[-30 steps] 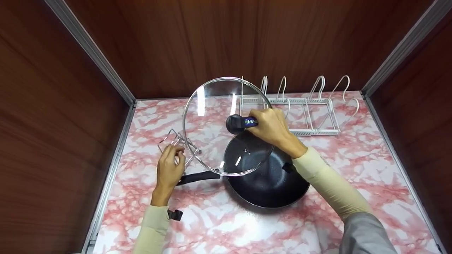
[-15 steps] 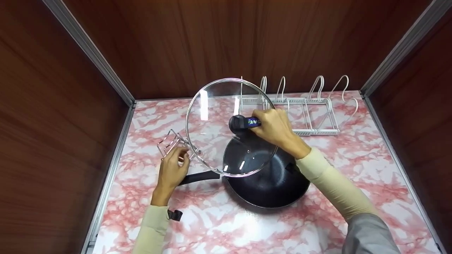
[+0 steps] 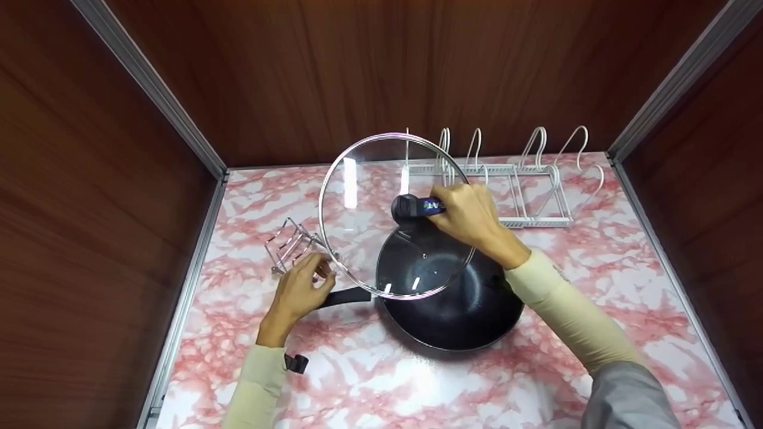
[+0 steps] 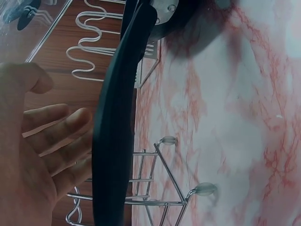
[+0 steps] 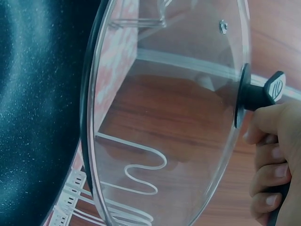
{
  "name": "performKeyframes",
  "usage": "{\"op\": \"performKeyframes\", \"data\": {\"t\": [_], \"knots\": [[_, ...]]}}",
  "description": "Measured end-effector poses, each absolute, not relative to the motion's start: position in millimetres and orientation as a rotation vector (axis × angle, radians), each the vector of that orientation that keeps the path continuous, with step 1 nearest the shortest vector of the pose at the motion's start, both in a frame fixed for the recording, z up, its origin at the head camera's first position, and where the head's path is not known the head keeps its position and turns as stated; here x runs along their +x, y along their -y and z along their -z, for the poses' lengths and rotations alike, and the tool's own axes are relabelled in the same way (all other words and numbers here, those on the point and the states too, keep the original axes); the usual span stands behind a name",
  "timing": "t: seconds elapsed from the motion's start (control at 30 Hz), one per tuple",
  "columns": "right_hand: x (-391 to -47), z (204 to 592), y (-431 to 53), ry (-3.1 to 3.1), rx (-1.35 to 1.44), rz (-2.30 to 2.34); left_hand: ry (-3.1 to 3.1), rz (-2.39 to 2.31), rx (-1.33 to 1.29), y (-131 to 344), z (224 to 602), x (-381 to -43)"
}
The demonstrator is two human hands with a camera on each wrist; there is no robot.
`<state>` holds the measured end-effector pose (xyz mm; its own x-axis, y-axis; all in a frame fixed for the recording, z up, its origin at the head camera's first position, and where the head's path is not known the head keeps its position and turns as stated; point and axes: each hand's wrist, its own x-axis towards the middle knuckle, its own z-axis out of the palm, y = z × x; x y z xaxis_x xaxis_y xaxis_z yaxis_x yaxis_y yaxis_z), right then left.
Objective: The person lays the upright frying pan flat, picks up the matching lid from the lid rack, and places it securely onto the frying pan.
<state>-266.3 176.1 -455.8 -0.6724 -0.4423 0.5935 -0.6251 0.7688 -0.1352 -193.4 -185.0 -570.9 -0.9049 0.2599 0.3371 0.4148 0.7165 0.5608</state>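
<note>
My right hand grips the black handle of a round glass lid, its fingers curled round the grip in the right wrist view. Tilted, the lid hangs over the left part of a black frying pan, which shows through the glass. The pan's handle points left, partly behind my left hand. That hand holds nothing, its fingers loosely bent close to the lid's lower left rim. In the left wrist view its fingers lie beside the black pan handle.
A small chrome wire rack stands just beyond my left hand. Farther back, a white rack with several curved wire dividers stands by the rear wooden wall. Wooden side walls bound the red-and-white marbled table.
The lid and my right hand have shifted slightly right. My left hand has moved right, toward the lid's rim, covering more of the pan handle. The pan stays put.
</note>
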Motion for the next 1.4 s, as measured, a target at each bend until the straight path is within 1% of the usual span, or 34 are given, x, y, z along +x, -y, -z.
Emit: {"op": "performKeyframes", "data": {"t": [0.5,0.73,1.1,1.4], "knots": [[-261,455,-187,2.437,0.773,-0.415,2.982,0.863,-0.603,181,579,-187],[-261,457,-193,2.423,0.766,-0.403,3.064,0.792,-0.563,179,583,-183],[-256,458,-202,2.439,0.724,-0.402,3.168,0.686,-0.618,175,586,-186],[-254,457,-207,2.464,0.701,-0.388,3.172,0.563,-0.548,172,590,-184]]}}
